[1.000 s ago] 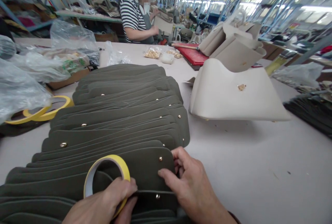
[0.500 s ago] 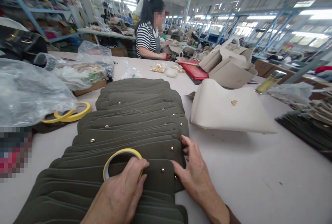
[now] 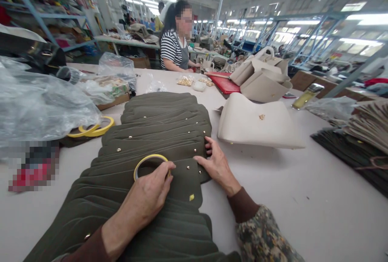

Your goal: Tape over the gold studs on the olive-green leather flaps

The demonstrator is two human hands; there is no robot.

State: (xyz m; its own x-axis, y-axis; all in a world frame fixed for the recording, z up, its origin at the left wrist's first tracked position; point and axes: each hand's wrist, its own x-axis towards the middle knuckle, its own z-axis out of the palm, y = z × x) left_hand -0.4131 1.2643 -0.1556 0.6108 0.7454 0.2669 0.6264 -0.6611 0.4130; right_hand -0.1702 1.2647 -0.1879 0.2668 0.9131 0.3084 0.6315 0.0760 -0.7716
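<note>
A long overlapping row of dark olive leather pieces (image 3: 157, 132) with small gold studs runs up the middle of the white table (image 3: 297, 205). My left hand (image 3: 148, 197) grips a roll of yellow tape (image 3: 150, 161) resting on the pieces. My right hand (image 3: 216, 165) lies with fingers spread on the right end of one piece, by its studs. A small yellow bit of tape (image 3: 191, 197) sticks to the piece nearest me.
Beige bag shells (image 3: 257, 122) lie right of the row, with more behind them and a red tray (image 3: 226, 85). Clear plastic bags (image 3: 39, 104) and spare yellow tape rolls (image 3: 92, 128) sit left. Stacked material (image 3: 363, 132) is at the right. A person in a striped shirt (image 3: 174, 47) works at the far end.
The camera tilted up and back, so more of the room shows. Both hands have moved farther up the row. A yellow tape bit now shows on the near piece.
</note>
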